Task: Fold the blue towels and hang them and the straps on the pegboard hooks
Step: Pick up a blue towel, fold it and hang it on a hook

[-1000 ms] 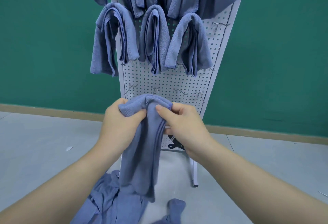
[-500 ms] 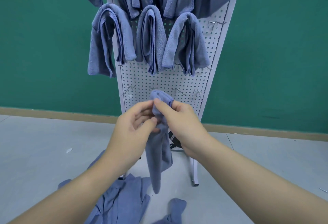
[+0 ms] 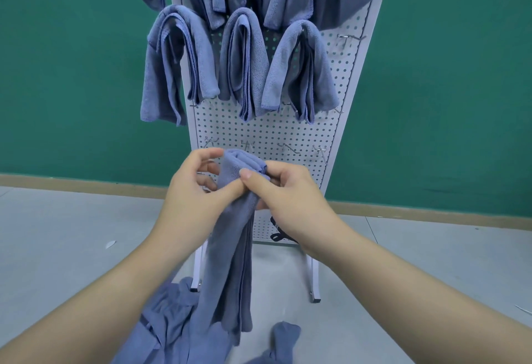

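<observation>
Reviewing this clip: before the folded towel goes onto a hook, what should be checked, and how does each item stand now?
1. Folded towel held by both hands: ok; left hand and right hand pinch its top.
2. Fold compact: ok, narrow strip.
3. Free hook in the row behind the hands: ok, bare.
4. Towel's tail off the floor pile: cannot tell.
5. Pegboard upright: ok.

Folded towels [image 3: 241,61] hang on the pegboard [image 3: 270,133], a held towel [image 3: 233,234] before it, loose towels [image 3: 172,332] below.
</observation>
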The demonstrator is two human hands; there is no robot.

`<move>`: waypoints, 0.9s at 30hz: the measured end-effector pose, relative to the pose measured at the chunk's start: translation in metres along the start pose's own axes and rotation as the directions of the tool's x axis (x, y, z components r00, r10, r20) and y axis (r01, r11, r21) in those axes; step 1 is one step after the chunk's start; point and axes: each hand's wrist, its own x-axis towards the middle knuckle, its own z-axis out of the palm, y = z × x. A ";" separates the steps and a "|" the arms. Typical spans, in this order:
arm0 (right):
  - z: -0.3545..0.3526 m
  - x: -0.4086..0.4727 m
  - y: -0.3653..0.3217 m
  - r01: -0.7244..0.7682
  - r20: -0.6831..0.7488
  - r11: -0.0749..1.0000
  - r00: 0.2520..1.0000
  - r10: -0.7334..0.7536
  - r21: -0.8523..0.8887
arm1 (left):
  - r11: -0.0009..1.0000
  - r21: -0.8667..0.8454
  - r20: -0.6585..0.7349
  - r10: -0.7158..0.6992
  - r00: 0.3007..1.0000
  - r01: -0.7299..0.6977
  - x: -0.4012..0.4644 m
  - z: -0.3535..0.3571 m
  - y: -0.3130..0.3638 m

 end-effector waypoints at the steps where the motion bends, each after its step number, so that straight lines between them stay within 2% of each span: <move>1: -0.002 0.000 -0.001 0.004 0.005 1.000 1.000 -0.004 0.002 | 1.000 0.011 0.037 -0.015 0.999 0.015 0.001 -0.002 0.001; 3: -0.003 -0.001 -0.002 0.004 0.014 1.000 1.000 -0.004 -0.002 | 0.999 0.004 0.142 -0.038 0.989 0.037 0.001 -0.005 0.002; 5: -0.002 -0.001 -0.003 0.003 0.011 1.000 1.000 -0.003 0.004 | 0.996 -0.076 0.236 -0.035 0.971 0.054 -0.001 -0.004 0.003; 10: -0.001 0.000 -0.006 0.023 -0.004 1.000 1.000 -0.023 0.020 | 0.973 -0.206 0.351 -0.031 0.936 0.109 0.001 -0.007 0.004; 17: 0.001 0.000 -0.009 0.032 0.010 0.998 0.999 -0.032 0.046 | 0.964 -0.236 0.292 -0.050 0.955 0.122 0.004 -0.010 0.002; 27: 0.006 0.000 -0.009 -0.006 0.009 0.998 1.000 0.006 0.055 | 0.951 -0.282 0.285 -0.043 0.958 0.127 -0.002 -0.008 0.011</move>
